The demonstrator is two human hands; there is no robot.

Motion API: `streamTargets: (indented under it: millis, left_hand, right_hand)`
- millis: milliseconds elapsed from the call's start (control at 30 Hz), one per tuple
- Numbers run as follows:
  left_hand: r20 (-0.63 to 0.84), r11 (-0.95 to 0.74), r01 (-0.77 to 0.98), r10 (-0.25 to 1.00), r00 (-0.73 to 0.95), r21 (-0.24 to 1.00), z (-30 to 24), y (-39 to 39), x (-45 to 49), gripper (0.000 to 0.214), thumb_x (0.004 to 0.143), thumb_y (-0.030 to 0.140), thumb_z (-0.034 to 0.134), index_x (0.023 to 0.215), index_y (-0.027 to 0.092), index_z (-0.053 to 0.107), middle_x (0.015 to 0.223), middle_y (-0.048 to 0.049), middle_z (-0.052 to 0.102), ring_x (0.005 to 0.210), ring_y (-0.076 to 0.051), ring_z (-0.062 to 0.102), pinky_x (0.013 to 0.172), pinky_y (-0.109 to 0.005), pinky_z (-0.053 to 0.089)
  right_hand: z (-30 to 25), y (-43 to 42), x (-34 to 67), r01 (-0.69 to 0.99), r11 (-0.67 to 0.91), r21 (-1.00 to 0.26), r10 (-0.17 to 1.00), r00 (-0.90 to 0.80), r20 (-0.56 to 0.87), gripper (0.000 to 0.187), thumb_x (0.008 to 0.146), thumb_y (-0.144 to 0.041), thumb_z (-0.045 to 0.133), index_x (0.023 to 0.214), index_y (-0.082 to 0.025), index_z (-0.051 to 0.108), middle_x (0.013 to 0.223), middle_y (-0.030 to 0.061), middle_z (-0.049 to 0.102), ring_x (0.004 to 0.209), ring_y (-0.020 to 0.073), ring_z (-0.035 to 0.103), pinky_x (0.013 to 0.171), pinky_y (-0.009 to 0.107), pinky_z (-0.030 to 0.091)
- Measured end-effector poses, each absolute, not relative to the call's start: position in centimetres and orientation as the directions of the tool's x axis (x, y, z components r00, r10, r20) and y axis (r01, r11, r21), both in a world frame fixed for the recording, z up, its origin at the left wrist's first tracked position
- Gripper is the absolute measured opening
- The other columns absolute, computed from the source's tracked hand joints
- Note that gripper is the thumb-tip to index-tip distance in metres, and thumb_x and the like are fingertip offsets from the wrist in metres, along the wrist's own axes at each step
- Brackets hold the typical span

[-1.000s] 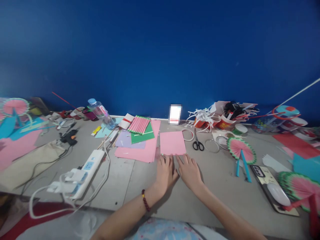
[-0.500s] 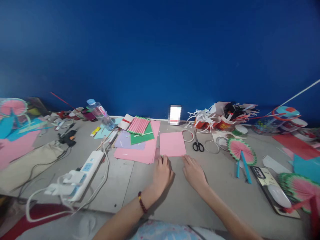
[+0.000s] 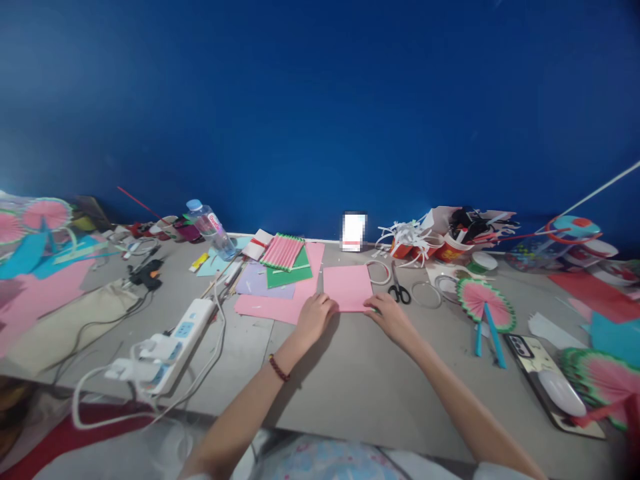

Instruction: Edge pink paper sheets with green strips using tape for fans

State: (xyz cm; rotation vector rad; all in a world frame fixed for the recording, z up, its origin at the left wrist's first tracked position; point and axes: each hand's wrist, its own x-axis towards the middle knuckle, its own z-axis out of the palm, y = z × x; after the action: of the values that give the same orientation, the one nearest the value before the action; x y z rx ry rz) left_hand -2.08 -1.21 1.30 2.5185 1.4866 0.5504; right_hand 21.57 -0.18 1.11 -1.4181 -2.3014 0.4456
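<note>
Pink sheet (image 3: 347, 287) lies on bench (image 3: 340, 380), left hand (image 3: 315, 320) at its near-left corner, right hand (image 3: 393, 320) at near-right. We'd keep both corners level and press evenly so the near edge runs straight. Fingers sit narrow; we can't tell pinch from press, since they cover both corners. Far screen (image 3: 353, 232) is pixelated, unreadable.

The pink square sheet (image 3: 349, 285) looks like smooth, matt paper. Left of it, the green sheet (image 3: 290, 279) is matt too; farther left, the bottle (image 3: 213, 228) is clear, glossy plastic and the power strip (image 3: 183, 343) smooth plastic. Right of it, the scissors (image 3: 398, 287) have black handles (plastic, apparently); farther right, the mouse (image 3: 563, 392) is smooth plastic.
</note>
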Motion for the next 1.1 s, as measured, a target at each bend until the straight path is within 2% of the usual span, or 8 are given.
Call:
streamTargets:
  millis: [133,333,500,633,733,867,967,1100]
  left_hand:
    - [0.315,-0.526,0.698,0.85,0.422,0.486,1.9,-0.9,-2.6,0.009,0.087,0.022,0.055,0.086,0.018,0.063,0.09,-0.0055,0.061,0.089,-0.02,0.053,0.079,-0.033,0.042]
    - [0.354,-0.489,0.506,0.87,0.343,0.711,6.0,-1.3,-2.8,0.019,0.086,0.028,0.055,0.102,0.021,0.063,0.098,-0.0052,0.065,0.097,-0.02,0.055,0.09,-0.036,0.042]
    - [0.375,-0.448,0.332,0.889,0.261,0.83,10.7,-1.6,-2.8,0.051,0.081,0.036,0.063,0.128,0.023,0.048,0.103,-0.006,0.061,0.093,-0.017,0.057,0.081,-0.029,0.047]
    - [0.353,-0.477,0.336,0.861,0.367,0.812,13.6,-1.0,-2.5,0.035,0.087,0.036,0.055,0.12,0.023,0.056,0.088,-0.003,0.059,0.08,-0.014,0.054,0.073,-0.025,0.045]
    - [0.236,-0.468,0.386,0.825,0.513,0.795,14.1,-0.1,-2.1,0.046,0.087,0.04,0.053,0.131,0.026,0.047,0.087,-0.0016,0.058,0.07,-0.012,0.051,0.069,-0.025,0.044]
    - [0.044,-0.436,0.488,0.778,0.626,0.756,11.7,1.1,-2.1,0.048,0.087,0.041,0.053,0.133,0.03,0.045,0.092,-0.0017,0.06,0.075,-0.014,0.054,0.07,-0.025,0.044]
    - [0.002,-0.431,0.58,0.804,0.595,0.691,8.3,1.3,-2.1,0.045,0.087,0.039,0.053,0.131,0.031,0.046,0.097,-0.0017,0.061,0.079,-0.015,0.057,0.071,-0.026,0.046]
    - [0.28,-0.524,0.749,0.851,0.444,0.406,3.9,-0.3,-0.9,0.032,0.091,0.022,0.042,0.12,0.02,0.056,0.11,-0.01,0.059,0.104,-0.023,0.054,0.091,-0.039,0.042]
  right_hand:
    - [1.7,-0.4,21.2,0.75,0.447,-0.487,0.893,-0.411,0.185,0.011,0.082,-0.02,0.056,0.089,-0.018,0.064,0.089,0.0058,0.065,0.087,0.0197,0.058,0.08,0.033,0.043]
    - [4.5,-2.0,20.6,0.619,0.43,-0.658,0.899,-0.364,0.245,0.018,0.082,-0.03,0.059,0.096,-0.02,0.063,0.094,0.0065,0.067,0.09,0.0201,0.059,0.084,0.033,0.042]
    - [6.6,-3.9,19.7,0.258,0.141,-0.956,0.976,-0.199,0.09,0.023,0.08,-0.041,0.06,0.087,-0.019,0.059,0.079,0.0027,0.063,0.071,0.0156,0.057,0.065,0.027,0.043]
    - [6.8,-5.5,18.8,-0.151,-0.143,-0.978,0.96,-0.262,-0.1,0.034,0.074,-0.043,0.068,0.096,-0.021,0.054,0.086,0.0019,0.064,0.071,0.0137,0.059,0.065,0.025,0.045]
    - [6.4,-6.0,18.1,-0.253,-0.222,-0.941,0.946,-0.29,-0.145,0.046,0.07,-0.042,0.073,0.108,-0.024,0.054,0.097,0.0034,0.064,0.084,0.0161,0.061,0.075,0.028,0.048]
    - [4.1,-5.5,17.7,-0.26,-0.289,-0.921,0.945,-0.232,-0.231,0.049,0.065,-0.041,0.076,0.104,-0.022,0.054,0.082,-0.0007,0.064,0.076,0.0151,0.062,0.075,0.029,0.047]
    - [1.7,-4.9,17.8,-0.196,-0.303,-0.933,0.945,-0.192,-0.267,0.054,0.062,-0.04,0.076,0.106,-0.021,0.051,0.07,-0.0042,0.06,0.067,0.0141,0.06,0.067,0.028,0.047]
    - [-0.8,-4.7,17.5,-0.044,-0.258,-0.965,0.962,-0.104,-0.252,0.055,0.062,-0.04,0.07,0.108,-0.021,0.046,0.066,-0.0087,0.049,0.051,0.0098,0.051,0.048,0.022,0.042]
